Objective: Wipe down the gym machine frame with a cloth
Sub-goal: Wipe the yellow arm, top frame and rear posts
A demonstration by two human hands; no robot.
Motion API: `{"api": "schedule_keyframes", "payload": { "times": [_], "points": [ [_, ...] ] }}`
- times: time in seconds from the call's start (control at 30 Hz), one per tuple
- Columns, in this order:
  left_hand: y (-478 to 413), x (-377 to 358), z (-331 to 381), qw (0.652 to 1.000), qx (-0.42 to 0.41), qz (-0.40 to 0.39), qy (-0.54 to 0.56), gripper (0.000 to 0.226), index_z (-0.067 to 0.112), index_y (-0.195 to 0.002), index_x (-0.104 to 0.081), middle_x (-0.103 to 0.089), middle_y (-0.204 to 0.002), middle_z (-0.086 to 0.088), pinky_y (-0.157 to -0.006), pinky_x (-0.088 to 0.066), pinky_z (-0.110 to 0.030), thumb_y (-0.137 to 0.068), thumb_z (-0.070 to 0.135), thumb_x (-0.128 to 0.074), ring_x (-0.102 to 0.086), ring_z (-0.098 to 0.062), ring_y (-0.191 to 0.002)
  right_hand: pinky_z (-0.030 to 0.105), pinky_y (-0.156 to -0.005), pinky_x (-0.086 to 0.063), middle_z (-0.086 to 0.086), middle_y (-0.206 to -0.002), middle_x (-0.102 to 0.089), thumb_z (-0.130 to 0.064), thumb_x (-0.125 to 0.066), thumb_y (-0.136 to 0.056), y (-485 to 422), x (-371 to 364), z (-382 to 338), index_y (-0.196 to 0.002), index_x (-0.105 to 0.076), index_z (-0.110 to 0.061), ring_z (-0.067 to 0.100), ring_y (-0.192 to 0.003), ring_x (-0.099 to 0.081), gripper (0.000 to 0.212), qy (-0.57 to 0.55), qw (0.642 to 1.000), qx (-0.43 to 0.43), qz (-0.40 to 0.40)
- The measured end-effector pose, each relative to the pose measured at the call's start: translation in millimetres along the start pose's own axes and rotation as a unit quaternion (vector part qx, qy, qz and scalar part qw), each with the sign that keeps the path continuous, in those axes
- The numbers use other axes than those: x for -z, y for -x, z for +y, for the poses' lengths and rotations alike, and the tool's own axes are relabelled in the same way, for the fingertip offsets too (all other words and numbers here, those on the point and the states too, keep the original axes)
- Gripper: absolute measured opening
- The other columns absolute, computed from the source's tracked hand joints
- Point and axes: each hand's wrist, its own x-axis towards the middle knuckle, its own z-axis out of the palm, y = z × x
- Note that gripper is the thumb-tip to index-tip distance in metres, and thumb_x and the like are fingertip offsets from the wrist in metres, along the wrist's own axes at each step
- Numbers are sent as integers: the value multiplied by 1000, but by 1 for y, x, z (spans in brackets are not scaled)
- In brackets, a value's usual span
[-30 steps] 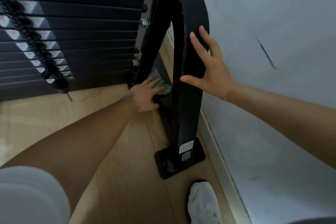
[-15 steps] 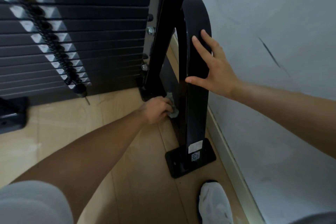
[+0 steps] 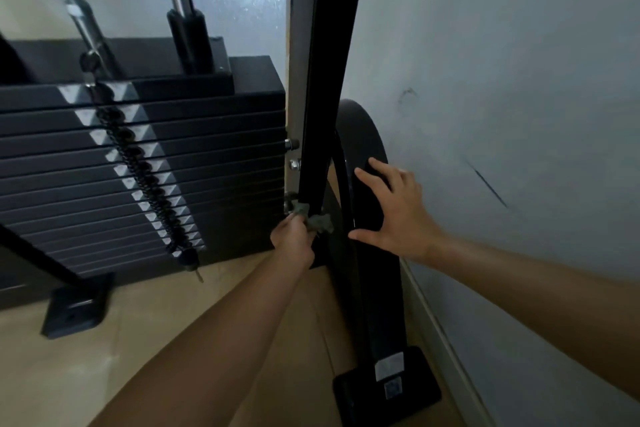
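Observation:
The black machine frame has a slanted upright bar [image 3: 325, 87] and a curved leg [image 3: 377, 253] ending in a floor plate [image 3: 412, 402]. My left hand [image 3: 292, 239] grips a small grey-green cloth [image 3: 317, 220] and presses it around the lower part of the slanted bar. Part of the cloth shows on both sides of the bar. My right hand [image 3: 394, 208] lies flat on the curved leg with fingers spread, holding nothing.
A black weight stack [image 3: 145, 170] with a coiled selector cord [image 3: 138, 170] stands to the left. Another foot plate [image 3: 76, 308] sits on the wooden floor [image 3: 138, 357]. A grey scuffed wall [image 3: 502, 114] and skirting board run close on the right.
My left hand with the cloth has risen from the frame's base at the floor onto the slanted bar. The view has tilted up. My right hand stays on the curved leg.

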Motion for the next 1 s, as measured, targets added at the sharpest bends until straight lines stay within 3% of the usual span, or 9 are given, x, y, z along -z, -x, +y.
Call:
{"api": "schedule_keyframes", "payload": {
  "times": [0.07,0.1,0.23,0.33,0.63,0.77,0.83,0.9,1.0],
  "points": [
    [6,-3,1,1000,9,-13,21,17,2,-113,-64,-64,-118,-21,-58,-56,-21,-96,0,-63,-66,-33,-98,54,-103,-35,6,-161,-24,-67,-78,-67,1,0,2,-156,-30,-26,38,-136,-33,110,4,1000,4,-10],
    [6,-5,1,999,8,-17,32,25,0,-121,-62,-61,-125,-24,-59,-55,-19,-96,0,-63,-64,-35,-107,53,-103,-35,4,-162,-21,-68,-77,-68,2,0,4,-157,-27,-29,37,-136,-32,110,5,1000,7,-14],
    [22,-15,15,996,1,-30,79,36,1,-127,-62,-64,-127,-19,-90,-58,-35,-93,6,-70,-65,-31,-114,52,-103,-33,-2,-163,-14,-70,-73,-70,3,3,11,-158,-17,-36,32,-135,-27,109,12,999,24,-31],
    [37,-24,27,993,-8,-89,77,36,4,-130,-63,-66,-130,-16,-100,-55,-35,-95,12,-70,-64,-29,-119,50,-102,-33,0,-163,-15,-72,-72,-71,0,4,13,-158,-17,-36,32,-134,-28,109,14,999,28,-34],
    [100,-55,76,967,-28,-212,137,38,5,-133,-58,-67,-124,-18,-85,-57,-36,-98,17,-65,-67,-27,-110,50,-102,-33,3,-159,-21,-70,-74,-70,-6,9,12,-157,-22,-33,35,-133,-33,107,26,998,35,-34],
    [116,-57,88,963,-24,-237,129,37,7,-131,-61,-69,-116,-14,-78,-61,-31,-97,22,-67,-69,-24,-107,44,-96,-31,2,-150,-40,-55,-76,-76,-10,16,9,-147,-47,-31,33,-126,-44,80,-12,1000,29,4],
    [118,-55,91,962,-24,-241,124,36,8,-129,-64,-71,-115,-13,-79,-61,-29,-97,23,-67,-70,-23,-108,39,-90,-31,-3,-133,-58,-47,-75,-79,-18,22,3,-130,-64,-29,29,-116,-52,55,-59,995,-3,76],
    [120,-52,94,963,-29,-248,105,30,9,-124,-67,-74,-112,-12,-78,-61,-28,-98,23,-66,-72,-22,-104,37,-90,-39,-12,-115,-68,-47,-69,-80,-33,34,-12,-121,-68,-30,19,-107,-57,45,-178,971,-78,142],
    [122,-49,100,966,-46,-249,57,23,11,-118,-68,-78,-104,-10,-80,-61,-27,-99,22,-63,-75,-19,-97,25,-85,-54,-13,-113,-69,-41,-72,-87,-61,54,-41,-125,-64,-32,10,-97,-66,40,-449,871,-170,105]
  ]
}}
